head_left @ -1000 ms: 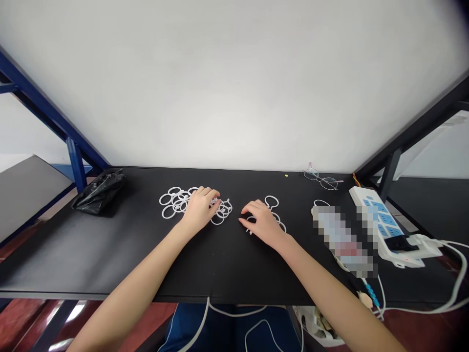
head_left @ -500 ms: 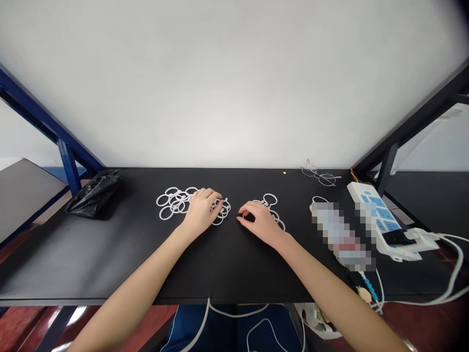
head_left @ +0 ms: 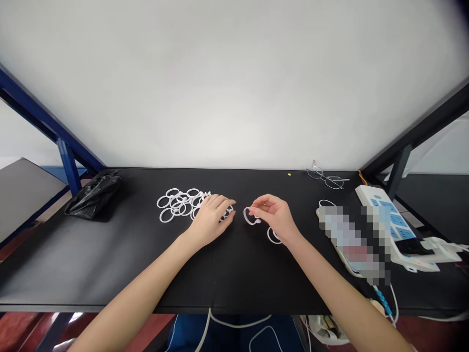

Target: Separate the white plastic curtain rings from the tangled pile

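Observation:
Several white plastic rings (head_left: pixel 178 203) lie in a loose pile on the black table (head_left: pixel 110 254). My left hand (head_left: pixel 212 218) rests on the right end of that pile, fingers stretched flat over the rings. My right hand (head_left: pixel 275 216) is lifted a little off the table and pinches one white ring (head_left: pixel 249 216) between thumb and fingertips. Another white ring (head_left: pixel 273 235) lies on the table just under my right wrist.
A crumpled black plastic bag (head_left: pixel 93 195) sits at the far left. Eyeglasses (head_left: pixel 327 178) lie by the back wall. A white and blue power strip (head_left: pixel 394 226) with cables and a blurred flat object (head_left: pixel 351 239) occupy the right side.
My right hand has lifted off the small group of rings with one ring pinched in it. My left hand slid slightly right on the pile.

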The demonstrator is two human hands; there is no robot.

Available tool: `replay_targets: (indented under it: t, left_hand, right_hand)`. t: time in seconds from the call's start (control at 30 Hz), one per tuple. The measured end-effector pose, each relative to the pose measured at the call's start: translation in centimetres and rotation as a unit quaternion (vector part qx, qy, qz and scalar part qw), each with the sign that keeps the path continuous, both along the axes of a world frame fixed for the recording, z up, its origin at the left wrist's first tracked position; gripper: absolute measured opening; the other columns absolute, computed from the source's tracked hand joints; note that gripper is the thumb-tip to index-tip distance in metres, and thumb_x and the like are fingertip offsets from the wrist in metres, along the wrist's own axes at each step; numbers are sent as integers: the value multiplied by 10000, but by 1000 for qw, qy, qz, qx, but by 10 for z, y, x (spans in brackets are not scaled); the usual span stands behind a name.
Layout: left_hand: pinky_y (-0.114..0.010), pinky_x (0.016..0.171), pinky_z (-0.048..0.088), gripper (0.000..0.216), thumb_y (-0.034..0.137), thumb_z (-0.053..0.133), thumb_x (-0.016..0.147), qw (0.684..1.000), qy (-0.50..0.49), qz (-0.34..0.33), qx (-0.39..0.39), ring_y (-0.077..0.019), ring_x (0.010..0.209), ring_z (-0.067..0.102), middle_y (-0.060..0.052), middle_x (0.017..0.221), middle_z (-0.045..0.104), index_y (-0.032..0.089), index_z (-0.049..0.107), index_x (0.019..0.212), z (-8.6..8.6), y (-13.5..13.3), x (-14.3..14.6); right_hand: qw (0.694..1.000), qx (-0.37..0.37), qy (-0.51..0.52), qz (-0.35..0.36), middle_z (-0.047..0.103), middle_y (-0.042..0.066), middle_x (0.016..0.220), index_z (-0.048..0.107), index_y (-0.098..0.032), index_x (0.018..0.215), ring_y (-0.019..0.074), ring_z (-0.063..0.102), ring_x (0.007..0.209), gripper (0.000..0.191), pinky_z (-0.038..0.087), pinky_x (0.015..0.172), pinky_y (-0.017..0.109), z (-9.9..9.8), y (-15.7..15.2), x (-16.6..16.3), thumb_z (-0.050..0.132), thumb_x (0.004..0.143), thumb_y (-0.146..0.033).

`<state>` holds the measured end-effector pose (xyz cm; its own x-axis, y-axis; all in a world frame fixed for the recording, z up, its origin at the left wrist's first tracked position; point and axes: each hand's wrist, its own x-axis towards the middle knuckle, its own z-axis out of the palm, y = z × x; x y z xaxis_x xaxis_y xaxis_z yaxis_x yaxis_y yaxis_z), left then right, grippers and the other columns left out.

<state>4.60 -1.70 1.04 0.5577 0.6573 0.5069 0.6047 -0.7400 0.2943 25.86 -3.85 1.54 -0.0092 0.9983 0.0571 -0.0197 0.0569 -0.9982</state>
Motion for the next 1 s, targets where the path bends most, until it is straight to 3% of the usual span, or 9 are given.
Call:
replay_targets:
  t: [0.2, 0.37, 0.5, 0.63, 0.77, 0.9, 1.0]
  left_hand:
    - [-427, 963, 421, 392, 344, 566, 920, 997, -3, -77, 11, -238, 1026, 564, -98, 1117, 631, 181, 479, 1265, -2, -9, 7]
    - [-427, 969, 429, 428, 369, 562, 926, 997, -27, -74, 20, -222, 995, 602, -84, 1079, 650, 204, 460, 1307, -11, -8, 10]
    - [-412, 965, 434, 410, 362, 597, 908, 995, -64, -64, 44, -202, 917, 631, -67, 996, 681, 195, 508, 1271, -12, -6, 10]
    - [-404, 923, 447, 394, 385, 636, 877, 993, -101, -31, 52, -202, 873, 634, -57, 931, 692, 200, 548, 1214, -13, -2, 7]
    - [-375, 843, 465, 380, 360, 606, 905, 994, -103, -37, 22, -195, 867, 600, -57, 932, 652, 204, 511, 1238, -12, 1, 1]
    - [-352, 817, 477, 391, 326, 542, 946, 993, -96, -58, -26, -189, 880, 552, -65, 952, 588, 204, 444, 1305, -9, -3, 0]
    - [-347, 810, 479, 379, 302, 513, 960, 991, -113, -56, -32, -189, 880, 527, -65, 941, 558, 195, 431, 1314, -8, -7, 5]
  right_hand:
    - [974, -133, 181, 22, 703, -7, 763, 666, -198, 729, 155, 689, 751, 259, 560, 830, 361, 6, 0, -3, 872, 590, -273]
    - [964, -153, 204, 74, 732, -1, 825, 680, -206, 753, 170, 705, 831, 208, 548, 896, 387, 4, -3, -6, 847, 636, -248]
    - [963, -152, 212, 74, 745, 7, 889, 681, -212, 762, 195, 710, 928, 188, 537, 936, 391, 6, -3, -8, 831, 665, -268]
    - [982, -97, 137, 88, 745, 32, 948, 708, -208, 872, 224, 705, 966, 261, 537, 943, 414, 6, -4, -9, 827, 669, -321]
    - [996, 23, -1, 82, 747, 47, 942, 723, -221, 983, 220, 709, 916, 275, 554, 901, 402, 0, -6, -8, 776, 738, -335]
    - [982, 138, -112, 68, 734, 36, 974, 740, -262, 1013, 194, 697, 884, 181, 561, 823, 352, -1, -7, -4, 677, 845, -273]
    - [972, 187, -131, 61, 729, 27, 951, 752, -279, 981, 179, 684, 847, 158, 556, 755, 323, 2, -5, -1, 662, 859, -237]
